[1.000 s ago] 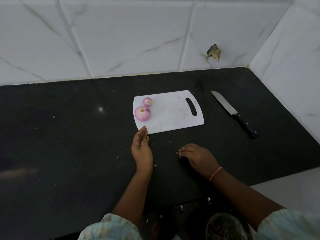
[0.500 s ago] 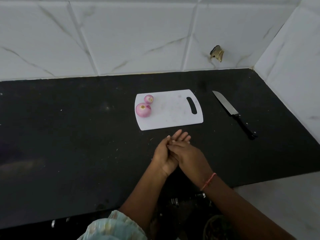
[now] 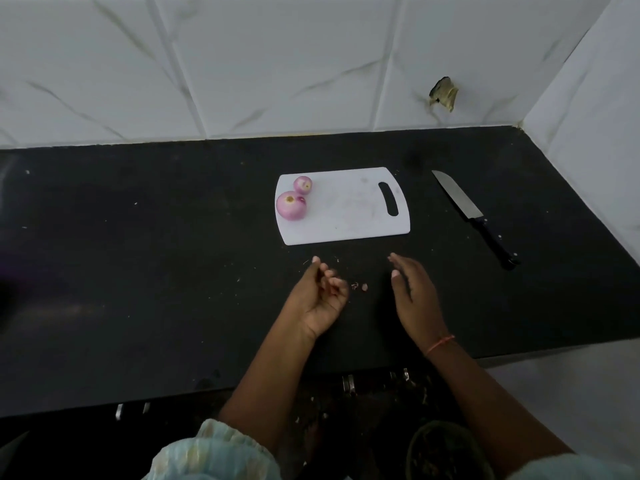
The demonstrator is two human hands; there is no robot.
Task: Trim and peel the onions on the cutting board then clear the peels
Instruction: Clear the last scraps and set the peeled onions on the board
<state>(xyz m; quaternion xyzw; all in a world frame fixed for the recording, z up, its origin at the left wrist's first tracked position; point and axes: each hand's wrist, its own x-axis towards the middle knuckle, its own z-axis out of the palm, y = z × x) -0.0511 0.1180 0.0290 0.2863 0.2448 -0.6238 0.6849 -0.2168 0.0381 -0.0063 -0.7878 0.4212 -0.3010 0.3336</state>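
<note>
Nothing is held in either grip now.
Left hand (image 3: 320,299) and right hand (image 3: 414,294) have been parted, loosely open; peel scraps (image 3: 360,286) lie between, peeled onions (image 3: 292,202) beyond on the cutting board (image 3: 346,216).

Black counter (image 3: 138,271) bears cutting board (image 3: 346,216), knife (image 3: 471,216), peel scraps (image 3: 360,286)

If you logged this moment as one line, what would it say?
stage: clearing peels | onions: peeled, on cutting board | peel bits: on counter between hands | left hand: empty | right hand: empty | knife: untouched
</note>
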